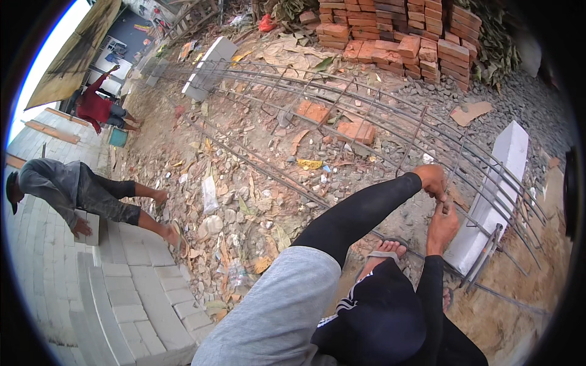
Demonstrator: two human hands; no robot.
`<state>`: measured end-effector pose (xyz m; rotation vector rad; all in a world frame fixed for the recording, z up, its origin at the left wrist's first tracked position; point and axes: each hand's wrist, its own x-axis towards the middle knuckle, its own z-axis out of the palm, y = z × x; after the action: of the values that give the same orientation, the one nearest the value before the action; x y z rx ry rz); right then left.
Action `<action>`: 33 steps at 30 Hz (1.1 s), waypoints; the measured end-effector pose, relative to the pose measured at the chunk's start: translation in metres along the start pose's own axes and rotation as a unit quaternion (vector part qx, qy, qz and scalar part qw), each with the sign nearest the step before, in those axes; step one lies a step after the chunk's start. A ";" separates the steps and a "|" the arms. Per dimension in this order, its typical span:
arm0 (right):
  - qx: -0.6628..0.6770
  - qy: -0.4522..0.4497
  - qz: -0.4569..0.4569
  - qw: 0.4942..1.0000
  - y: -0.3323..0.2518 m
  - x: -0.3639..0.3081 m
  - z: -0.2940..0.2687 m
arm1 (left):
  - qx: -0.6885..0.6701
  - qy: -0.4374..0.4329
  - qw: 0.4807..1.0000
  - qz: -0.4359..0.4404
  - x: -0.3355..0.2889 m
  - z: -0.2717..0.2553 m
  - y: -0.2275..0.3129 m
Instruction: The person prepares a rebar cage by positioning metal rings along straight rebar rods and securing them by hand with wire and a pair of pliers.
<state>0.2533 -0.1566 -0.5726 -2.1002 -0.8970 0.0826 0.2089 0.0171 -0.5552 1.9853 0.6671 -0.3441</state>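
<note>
A long cage of rusty steel bars [342, 91] lies across two white blocks, curving from the upper left to the right. My left hand [432, 179], on a black-sleeved arm, is closed around a thin upright stirrup bar [455, 160] of the cage. Just below it, my right hand [442, 224] is closed with its fingers pinched at the same joint, on what looks like a thin tie wire [447, 206]; the piece is too small to tell for certain. Both hands sit beside the near white block [494, 183].
A stack of red bricks [397, 30] stands at the back, and loose bricks [357, 130] lie under the cage. A second white block [207, 67] holds up the far end. Two other people [73, 189] [94, 107] bend at the left, near grey pavers [140, 299]. Rubble covers the ground.
</note>
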 end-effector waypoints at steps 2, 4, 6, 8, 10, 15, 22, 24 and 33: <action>-0.025 -0.035 0.023 0.999 -0.002 0.000 -0.003 | -0.001 0.009 1.000 0.017 -0.001 0.002 -0.003; -0.022 -0.042 0.039 0.998 0.000 0.002 -0.010 | -0.013 0.012 0.999 0.028 -0.001 0.003 0.000; -0.029 -0.067 0.062 0.995 -0.001 0.009 -0.021 | 0.007 0.009 1.000 0.013 0.006 0.004 0.010; -0.054 -0.098 0.079 0.991 -0.009 0.013 -0.026 | 0.006 0.003 1.000 0.026 0.010 -0.003 0.002; -0.078 -0.073 0.070 0.992 -0.011 0.007 -0.037 | -0.015 -0.014 0.999 0.035 0.014 -0.007 0.005; 0.127 -0.104 0.206 0.965 -0.030 -0.027 -0.044 | -0.036 -0.050 0.998 -0.017 0.000 -0.020 0.001; -0.056 -0.178 -0.011 0.982 -0.013 -0.041 -0.003 | -0.073 -0.047 0.996 -0.005 0.010 -0.008 0.007; -0.104 -0.165 -0.043 0.980 -0.007 -0.036 0.011 | -0.005 -0.007 1.000 0.018 0.008 -0.005 -0.003; -0.255 -0.152 -0.096 0.950 0.024 -0.032 0.061 | 0.097 0.160 0.980 0.066 -0.021 0.019 0.013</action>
<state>0.2218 -0.1451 -0.6380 -2.5009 -1.4269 0.0789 0.2005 -0.0108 -0.5446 2.2864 0.7171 -0.0069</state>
